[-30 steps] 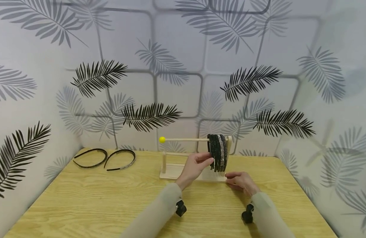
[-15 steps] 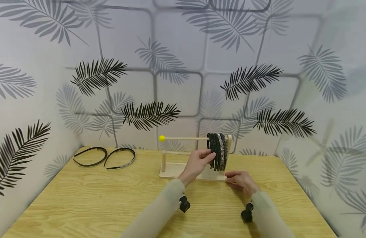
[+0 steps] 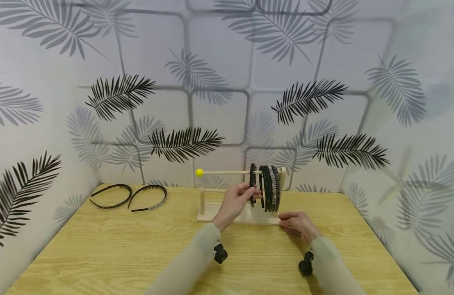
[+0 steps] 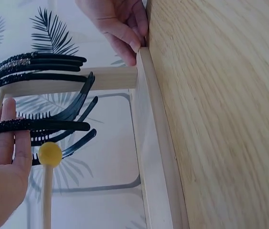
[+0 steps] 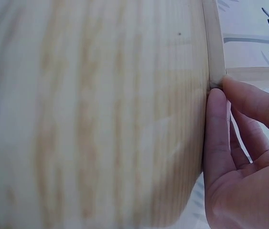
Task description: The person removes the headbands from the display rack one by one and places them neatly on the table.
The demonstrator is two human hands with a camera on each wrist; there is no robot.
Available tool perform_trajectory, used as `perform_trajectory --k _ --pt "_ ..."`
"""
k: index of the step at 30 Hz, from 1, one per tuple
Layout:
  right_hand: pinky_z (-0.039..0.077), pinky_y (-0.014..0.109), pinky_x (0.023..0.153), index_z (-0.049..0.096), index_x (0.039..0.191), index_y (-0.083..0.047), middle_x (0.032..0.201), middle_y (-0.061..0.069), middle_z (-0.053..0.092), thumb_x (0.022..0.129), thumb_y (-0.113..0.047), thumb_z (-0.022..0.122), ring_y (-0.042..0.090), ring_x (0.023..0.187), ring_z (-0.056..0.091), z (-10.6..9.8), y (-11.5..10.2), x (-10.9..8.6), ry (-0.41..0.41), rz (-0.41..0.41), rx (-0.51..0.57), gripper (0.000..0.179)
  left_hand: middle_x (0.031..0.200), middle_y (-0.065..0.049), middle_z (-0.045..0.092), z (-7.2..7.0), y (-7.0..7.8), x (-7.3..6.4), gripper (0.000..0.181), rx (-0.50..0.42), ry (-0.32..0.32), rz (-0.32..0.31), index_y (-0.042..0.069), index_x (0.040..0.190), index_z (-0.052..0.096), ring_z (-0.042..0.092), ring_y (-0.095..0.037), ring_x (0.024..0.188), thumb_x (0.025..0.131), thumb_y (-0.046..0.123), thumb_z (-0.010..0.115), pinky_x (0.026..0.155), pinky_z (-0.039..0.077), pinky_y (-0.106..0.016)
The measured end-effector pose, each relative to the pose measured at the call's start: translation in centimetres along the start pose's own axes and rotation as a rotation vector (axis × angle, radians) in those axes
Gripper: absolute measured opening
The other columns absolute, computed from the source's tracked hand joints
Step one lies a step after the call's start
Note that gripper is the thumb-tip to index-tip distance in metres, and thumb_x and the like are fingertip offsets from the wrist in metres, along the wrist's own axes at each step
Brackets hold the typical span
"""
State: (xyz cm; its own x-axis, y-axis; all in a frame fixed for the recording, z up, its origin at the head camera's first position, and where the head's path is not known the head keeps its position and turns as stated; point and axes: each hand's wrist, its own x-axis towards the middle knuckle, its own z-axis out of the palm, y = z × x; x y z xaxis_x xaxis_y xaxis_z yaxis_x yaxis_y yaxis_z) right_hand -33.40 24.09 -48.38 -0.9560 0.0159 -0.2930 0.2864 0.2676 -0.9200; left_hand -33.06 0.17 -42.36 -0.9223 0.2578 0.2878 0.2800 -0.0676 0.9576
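Note:
In the head view my left hand [image 3: 233,203] pinches a black toothed headband [image 3: 252,176] between thumb and fingers. This headband hangs round the upper rod [image 3: 227,173] of a wooden headband stand [image 3: 208,212], a little left of several others. Those dark and glittery headbands [image 3: 272,188] sit bunched at the rod's right end, by the upright. In the left wrist view, the fingers lie behind the held headband [image 4: 53,125], and its arm tips are free. My right hand [image 3: 300,225] holds the right end of the stand's base; thumb and fingers meet at its corner [image 5: 215,86].
Two black headbands, one at the far left [image 3: 111,196] and one beside it [image 3: 149,198], lie on the wooden table [image 3: 119,246]. A yellow ball [image 3: 199,173] caps the rod's left end. A leaf-patterned backdrop [image 3: 227,114] stands behind the table.
My left hand has drawn one headband leftward along the rod, opening a gap from the bunch. The right hand stays at the stand's base.

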Motion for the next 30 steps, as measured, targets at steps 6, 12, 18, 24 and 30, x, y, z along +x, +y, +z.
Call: perform_trajectory --k 6,12,18,24,30 --pt "0.058 0.032 0.081 0.062 0.126 0.006 0.130 0.025 0.059 0.089 0.002 0.067 0.011 0.087 0.070 -0.2 0.1 0.0 -0.009 -0.013 0.009 0.037 0.108 -0.018 0.072 -1.3 0.0 -0.3 0.024 0.020 0.016 0.031 0.003 0.110 0.070 0.071 -0.029 0.101 0.101 0.018 0.055 0.099 0.051 -0.036" --pt "0.058 0.031 0.081 0.064 0.124 0.005 0.129 0.023 0.060 0.089 0.003 0.068 0.010 0.086 0.069 0.0 0.3 0.1 0.002 0.000 0.013 0.036 0.110 -0.019 0.071 -2.4 -0.1 -0.8 0.023 0.041 0.028 0.040 -0.001 0.107 0.070 0.071 -0.029 0.099 0.102 0.014 0.053 0.100 0.051 -0.037" --pt "0.059 0.031 0.080 0.064 0.125 0.004 0.128 0.021 0.062 0.089 0.002 0.067 0.010 0.086 0.069 0.1 0.4 0.2 0.000 0.001 0.015 0.036 0.111 -0.022 0.069 -3.5 0.0 -1.2 0.026 0.044 0.035 0.052 -0.004 0.116 0.064 0.069 -0.032 0.097 0.102 0.014 0.052 0.096 0.052 -0.037" --pt "0.059 0.031 0.080 0.063 0.125 0.006 0.129 0.023 0.060 0.089 0.002 0.067 0.010 0.086 0.069 0.0 0.2 0.0 0.000 0.002 0.009 0.037 0.109 -0.030 0.065 -4.8 0.4 -1.6 0.026 -0.001 0.055 0.081 -0.007 0.119 0.062 0.068 -0.033 0.091 0.103 0.009 0.050 0.092 0.055 -0.036" --pt "0.059 0.032 0.081 0.063 0.125 0.005 0.131 0.023 0.060 0.089 0.002 0.068 0.010 0.086 0.069 0.1 -0.1 0.0 0.003 0.002 0.002 0.037 0.100 -0.019 0.068 -6.4 0.7 -1.9 0.025 0.005 0.105 0.063 -0.002 0.118 0.065 0.063 -0.017 0.080 0.103 0.011 0.050 0.083 0.055 -0.028"
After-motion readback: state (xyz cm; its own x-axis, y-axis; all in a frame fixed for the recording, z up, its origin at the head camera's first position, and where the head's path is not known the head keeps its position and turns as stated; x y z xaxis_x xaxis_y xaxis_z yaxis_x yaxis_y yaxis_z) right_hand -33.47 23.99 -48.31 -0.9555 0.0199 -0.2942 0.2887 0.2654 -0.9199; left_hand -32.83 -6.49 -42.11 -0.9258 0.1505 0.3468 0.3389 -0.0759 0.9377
